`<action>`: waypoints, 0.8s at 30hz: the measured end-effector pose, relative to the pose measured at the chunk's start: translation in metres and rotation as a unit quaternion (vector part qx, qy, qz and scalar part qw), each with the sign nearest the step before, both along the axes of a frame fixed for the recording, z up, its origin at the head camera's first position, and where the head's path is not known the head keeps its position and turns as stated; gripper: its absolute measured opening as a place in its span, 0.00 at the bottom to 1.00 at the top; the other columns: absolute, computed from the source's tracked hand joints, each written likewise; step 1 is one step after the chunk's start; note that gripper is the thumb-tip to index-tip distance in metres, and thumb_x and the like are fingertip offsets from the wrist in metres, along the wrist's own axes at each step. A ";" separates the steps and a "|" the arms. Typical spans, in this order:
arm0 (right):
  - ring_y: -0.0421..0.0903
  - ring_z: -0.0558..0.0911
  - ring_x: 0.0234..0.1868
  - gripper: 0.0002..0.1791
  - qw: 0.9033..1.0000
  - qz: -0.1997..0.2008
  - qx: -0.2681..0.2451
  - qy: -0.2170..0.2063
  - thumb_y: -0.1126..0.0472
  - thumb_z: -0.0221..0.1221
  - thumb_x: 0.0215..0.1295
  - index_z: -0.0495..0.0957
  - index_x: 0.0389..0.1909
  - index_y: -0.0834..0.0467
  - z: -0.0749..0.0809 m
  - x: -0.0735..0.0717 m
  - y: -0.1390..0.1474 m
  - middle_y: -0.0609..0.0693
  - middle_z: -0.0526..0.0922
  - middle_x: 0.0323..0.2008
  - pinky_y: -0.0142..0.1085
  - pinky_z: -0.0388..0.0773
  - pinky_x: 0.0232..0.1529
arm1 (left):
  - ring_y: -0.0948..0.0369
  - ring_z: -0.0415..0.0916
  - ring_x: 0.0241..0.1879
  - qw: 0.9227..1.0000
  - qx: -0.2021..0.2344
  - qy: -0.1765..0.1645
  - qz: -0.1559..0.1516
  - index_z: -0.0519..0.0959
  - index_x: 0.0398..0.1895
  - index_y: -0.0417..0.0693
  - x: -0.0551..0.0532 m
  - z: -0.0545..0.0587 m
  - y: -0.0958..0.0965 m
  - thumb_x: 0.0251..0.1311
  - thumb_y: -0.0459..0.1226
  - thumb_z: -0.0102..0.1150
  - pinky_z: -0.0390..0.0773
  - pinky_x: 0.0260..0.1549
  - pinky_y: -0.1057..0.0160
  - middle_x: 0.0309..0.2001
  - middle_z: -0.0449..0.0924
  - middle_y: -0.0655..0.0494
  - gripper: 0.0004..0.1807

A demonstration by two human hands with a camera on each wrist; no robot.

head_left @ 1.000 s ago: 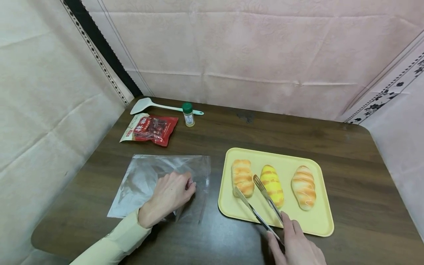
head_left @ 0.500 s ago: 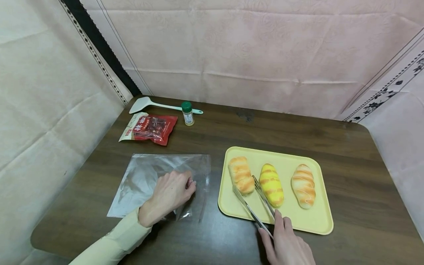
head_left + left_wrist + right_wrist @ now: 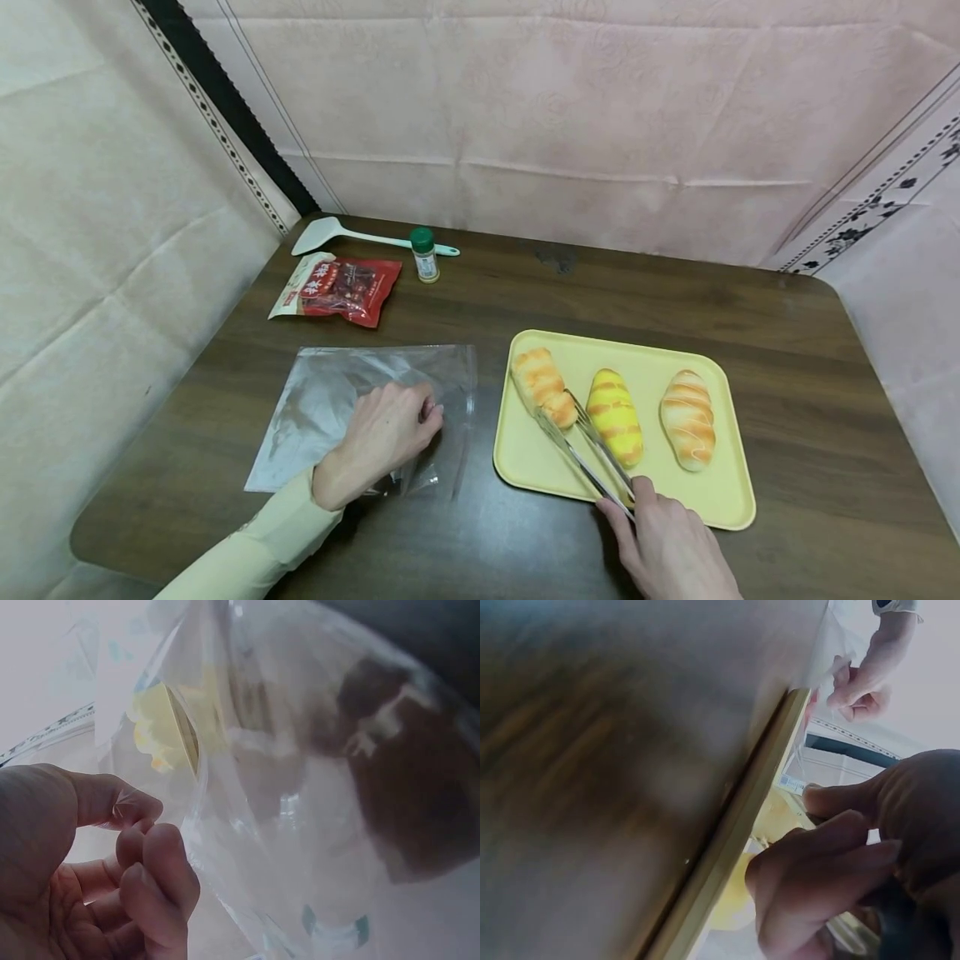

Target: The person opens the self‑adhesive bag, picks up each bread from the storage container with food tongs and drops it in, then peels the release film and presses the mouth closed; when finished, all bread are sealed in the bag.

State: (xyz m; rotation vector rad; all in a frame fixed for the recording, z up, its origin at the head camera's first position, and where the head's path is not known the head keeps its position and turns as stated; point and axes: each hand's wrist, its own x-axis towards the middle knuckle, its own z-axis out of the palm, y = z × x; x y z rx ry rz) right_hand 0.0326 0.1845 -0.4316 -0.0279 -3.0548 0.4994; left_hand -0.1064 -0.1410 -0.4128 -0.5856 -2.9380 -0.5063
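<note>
A clear plastic bag (image 3: 315, 417) lies on the table, and my left hand (image 3: 386, 437) pinches its raised edge between thumb and fingers. The left wrist view shows the bag (image 3: 300, 810) held open beside the fingers. With my right hand (image 3: 671, 533) I grip metal tongs (image 3: 588, 471) over the yellow tray (image 3: 675, 504). The tong tips stand either side of the near end of a golden bread roll (image 3: 542, 383), which lies aslant on the tray's left. Whether both tips press on it cannot be seen. A yellow roll (image 3: 615, 417) is just right of the tongs.
Another bread roll (image 3: 687, 421) lies on the tray's right side. Behind the bag are a red snack packet (image 3: 345, 287), a green-capped bottle (image 3: 424, 257) and a pale turner (image 3: 322, 235). Cloth walls (image 3: 562, 108) stand along the table's back and sides.
The left bread roll has turned, its far end swinging left, and shifted slightly away from me. The tong tips have drawn closer together around its near end. My left hand stays in place.
</note>
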 end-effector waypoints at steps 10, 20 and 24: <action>0.44 0.67 0.14 0.19 0.998 0.039 0.002 0.046 0.53 0.73 0.69 0.72 0.32 0.56 -0.003 -0.004 0.005 0.46 0.65 0.13 0.40 0.62 0.20 | 0.63 0.66 0.16 1.000 -0.009 -0.018 0.003 0.74 0.22 0.55 -0.002 0.006 0.000 0.66 0.37 0.69 0.66 0.17 0.62 0.17 0.72 0.62 0.16; 0.40 0.63 0.16 0.17 0.999 0.045 -0.009 0.027 0.53 0.71 0.72 0.71 0.33 0.52 -0.002 -0.005 0.013 0.43 0.61 0.14 0.36 0.60 0.21 | 0.62 0.67 0.16 1.000 -0.008 -0.029 0.009 0.77 0.25 0.55 -0.004 0.009 0.004 0.68 0.39 0.68 0.63 0.15 0.63 0.18 0.74 0.61 0.13; 0.38 0.61 0.17 0.17 0.998 0.048 -0.008 0.040 0.53 0.70 0.72 0.70 0.32 0.50 0.004 -0.005 0.017 0.41 0.59 0.15 0.34 0.57 0.21 | 0.61 0.67 0.16 1.000 -0.009 -0.027 0.013 0.78 0.27 0.53 -0.004 0.011 0.005 0.67 0.39 0.68 0.64 0.15 0.62 0.18 0.75 0.60 0.11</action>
